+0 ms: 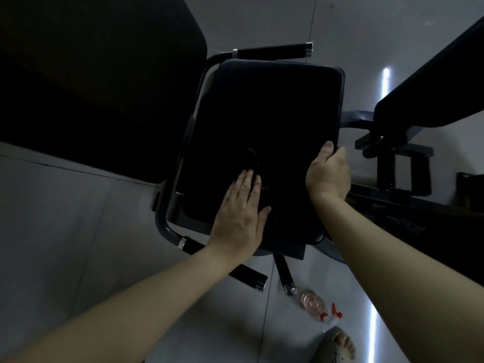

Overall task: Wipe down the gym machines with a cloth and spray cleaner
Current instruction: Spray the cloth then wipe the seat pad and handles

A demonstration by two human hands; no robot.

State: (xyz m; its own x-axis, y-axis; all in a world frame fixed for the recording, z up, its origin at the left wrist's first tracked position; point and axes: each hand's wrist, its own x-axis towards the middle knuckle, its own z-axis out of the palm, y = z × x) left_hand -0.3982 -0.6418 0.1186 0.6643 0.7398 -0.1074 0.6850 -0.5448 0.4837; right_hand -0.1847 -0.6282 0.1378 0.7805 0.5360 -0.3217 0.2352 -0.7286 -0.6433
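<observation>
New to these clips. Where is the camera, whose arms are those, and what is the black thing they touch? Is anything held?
The camera sits on a person's head and looks down, so the arms are their own. The black thing is the padded seat of a gym machine. The left hand lies flat on it, over a dark patch that may be a cloth; too dim to tell. The right hand grips the seat's right edge. A spray bottle lies on the floor.

The black, rounded-corner seat pad (262, 113) faces up; a clear, red-triggered spray bottle (313, 305) lies on the floor (78, 231).
</observation>
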